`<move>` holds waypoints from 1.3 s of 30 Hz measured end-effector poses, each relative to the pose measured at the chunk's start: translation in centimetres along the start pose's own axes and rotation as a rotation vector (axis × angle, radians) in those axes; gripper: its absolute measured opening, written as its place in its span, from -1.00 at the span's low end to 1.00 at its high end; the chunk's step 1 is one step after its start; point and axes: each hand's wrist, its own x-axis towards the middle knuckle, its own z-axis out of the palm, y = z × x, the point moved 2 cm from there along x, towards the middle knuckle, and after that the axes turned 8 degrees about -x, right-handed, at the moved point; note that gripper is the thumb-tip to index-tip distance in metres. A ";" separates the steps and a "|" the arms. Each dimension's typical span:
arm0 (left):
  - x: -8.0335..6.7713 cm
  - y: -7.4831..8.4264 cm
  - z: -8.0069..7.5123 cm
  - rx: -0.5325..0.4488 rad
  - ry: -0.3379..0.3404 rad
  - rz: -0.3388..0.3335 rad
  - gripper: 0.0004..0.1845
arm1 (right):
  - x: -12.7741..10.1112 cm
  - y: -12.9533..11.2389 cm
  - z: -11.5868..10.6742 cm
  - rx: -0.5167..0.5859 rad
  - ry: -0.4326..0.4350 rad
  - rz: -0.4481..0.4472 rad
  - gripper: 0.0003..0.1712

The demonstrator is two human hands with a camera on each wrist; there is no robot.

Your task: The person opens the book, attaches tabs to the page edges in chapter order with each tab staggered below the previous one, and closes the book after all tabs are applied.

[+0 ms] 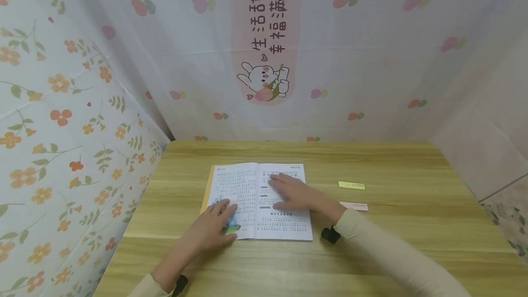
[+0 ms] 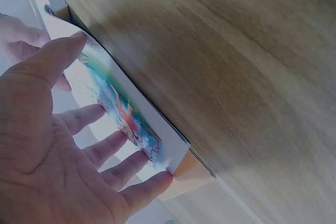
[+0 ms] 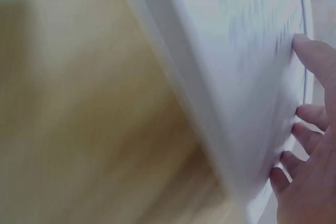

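Observation:
An open book (image 1: pixel 243 182) lies on the wooden table, its printed pages spread flat and a yellow-orange cover edge showing at the left. My left hand (image 1: pixel 210 227) rests on the lower left page with fingers spread, beside a coloured picture (image 2: pixel 126 106). Thumb and fingertips touch the paper in the left wrist view. Across the right page lies my right hand (image 1: pixel 294 192), its fingers extended toward the upper middle of that page. In the right wrist view its fingertips meet the page, which looks blurred.
Right of the book lie a yellow paper strip (image 1: pixel 351 185) and a pink paper strip (image 1: pixel 354 206) on the table (image 1: pixel 404 173). A printed curtain (image 1: pixel 354 58) hangs behind the table, and a floral one (image 1: pixel 62 141) along the left.

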 end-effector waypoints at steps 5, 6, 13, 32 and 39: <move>0.0 0.1 0.0 0.023 0.000 0.004 -0.17 | -0.6 3.5 -1.2 0.012 0.052 0.081 -0.05; 0.0 0.1 0.0 0.026 0.000 0.005 -0.17 | -0.7 4.1 -1.3 0.016 0.055 0.107 -0.03; 0.1 0.2 0.1 0.039 -0.003 -0.002 -0.16 | -1.0 5.8 -1.8 0.104 0.054 0.203 0.10; 0.0 0.1 0.6 0.054 -0.001 -0.014 -0.18 | -1.0 6.5 -1.3 0.040 0.068 0.193 0.15; -0.2 0.1 0.6 0.043 0.002 -0.024 -0.18 | -1.0 6.3 -1.3 0.002 0.089 0.181 0.15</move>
